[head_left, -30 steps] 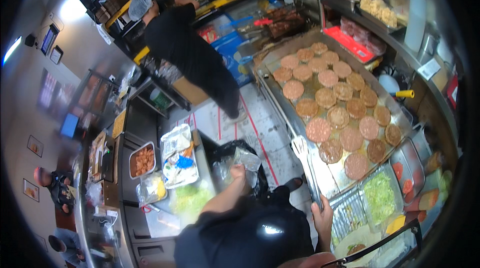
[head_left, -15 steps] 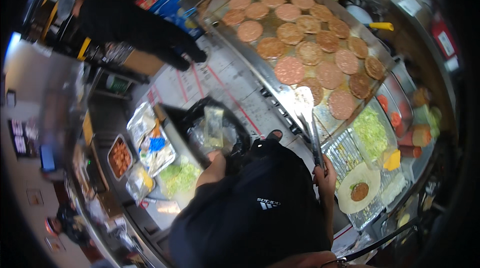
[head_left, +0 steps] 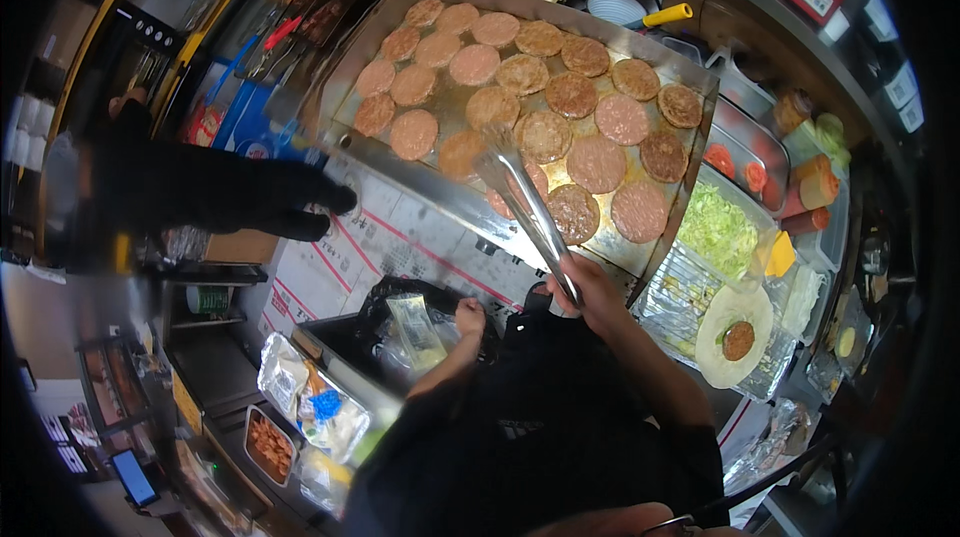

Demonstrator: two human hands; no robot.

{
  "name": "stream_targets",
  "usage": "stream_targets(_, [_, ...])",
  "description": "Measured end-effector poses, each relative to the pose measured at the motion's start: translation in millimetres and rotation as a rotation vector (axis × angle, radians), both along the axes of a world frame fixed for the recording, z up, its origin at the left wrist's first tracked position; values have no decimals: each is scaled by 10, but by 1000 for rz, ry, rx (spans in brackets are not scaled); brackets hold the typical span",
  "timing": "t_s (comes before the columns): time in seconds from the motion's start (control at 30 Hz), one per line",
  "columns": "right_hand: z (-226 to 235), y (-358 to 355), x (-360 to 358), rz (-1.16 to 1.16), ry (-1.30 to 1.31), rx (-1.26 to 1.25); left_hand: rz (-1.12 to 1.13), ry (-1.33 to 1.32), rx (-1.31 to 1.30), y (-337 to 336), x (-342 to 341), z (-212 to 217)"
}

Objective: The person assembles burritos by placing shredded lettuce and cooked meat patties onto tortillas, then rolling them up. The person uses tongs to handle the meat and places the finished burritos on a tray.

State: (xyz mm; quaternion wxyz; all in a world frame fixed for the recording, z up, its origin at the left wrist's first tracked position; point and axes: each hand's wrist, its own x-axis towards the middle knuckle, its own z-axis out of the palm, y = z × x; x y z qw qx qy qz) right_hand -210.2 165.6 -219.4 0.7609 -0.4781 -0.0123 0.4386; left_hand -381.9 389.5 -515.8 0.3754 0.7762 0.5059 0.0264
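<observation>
My right hand (head_left: pixel 590 295) is closed around the handle end of metal tongs (head_left: pixel 540 227). The blurred tips of the tongs reach over the near-left part of a flat griddle (head_left: pixel 340 122), at a browned patty (head_left: pixel 462 154). Rows of round patties cover much of the griddle, some pink (head_left: pixel 597 164), others browned (head_left: pixel 571 95). My left hand (head_left: pixel 470 317) is curled into a fist beside a bin lined with a black bag (head_left: pixel 375 312); nothing shows in it. An empty-looking clear wrapper (head_left: pixel 415 329) lies in the bag.
Right of the griddle are shredded lettuce (head_left: pixel 718 234), tomato slices (head_left: pixel 718 159), yellow cheese (head_left: pixel 781 255) and a wire rack bearing a flatbread (head_left: pixel 712 337) with a patty (head_left: pixel 738 341). Foil-covered food (head_left: pixel 285 375) and a pan of browned pieces (head_left: pixel 270 444) stand lower left. Another person's dark sleeve (head_left: pixel 250 192) is at left.
The view has turned. The tongs have swung left, farther over the patties, with my right hand following. My left hand has come out from beside my body and shows more fully.
</observation>
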Motion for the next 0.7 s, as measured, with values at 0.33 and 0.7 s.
stream_targets(0.33, [-244,1039,188,55,518,195,31,324,-453,267,-349,-390])
stream_targets(0.7, [-281,420,-610,450,-4,-54,81,67,-831,102,-674,-275])
